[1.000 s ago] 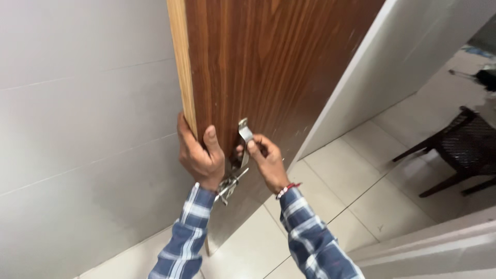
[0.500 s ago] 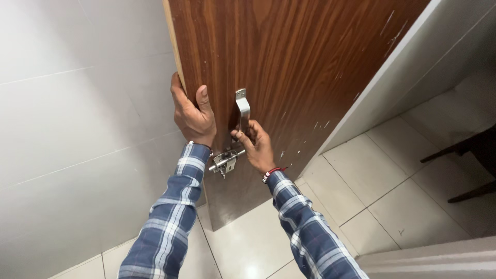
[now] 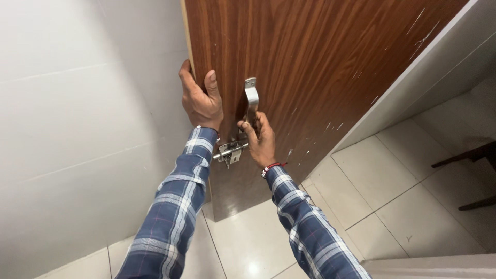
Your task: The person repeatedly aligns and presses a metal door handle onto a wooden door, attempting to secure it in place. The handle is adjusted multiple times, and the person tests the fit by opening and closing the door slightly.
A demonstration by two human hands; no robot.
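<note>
Hiding handle (image 3: 251,101) base: right hand (image 3: 262,142).

One head-worn view, looking steeply down and forward along both sleeves — close to the wooden door (image 3: 320,62), white wall left, tiled floor (image 3: 392,196) below.

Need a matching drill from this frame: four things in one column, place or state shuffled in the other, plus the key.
Things:
1. left hand
2. right hand
3. silver metal slide bolt
4. dark wooden chair legs

Places or states:
A. on the white tiled floor at the far right
B. gripping the edge of the brown wooden door
C. fixed to the door below the hands
D. at the lower end of the silver metal pull handle

Pairs: 1-B, 2-D, 3-C, 4-A
</note>
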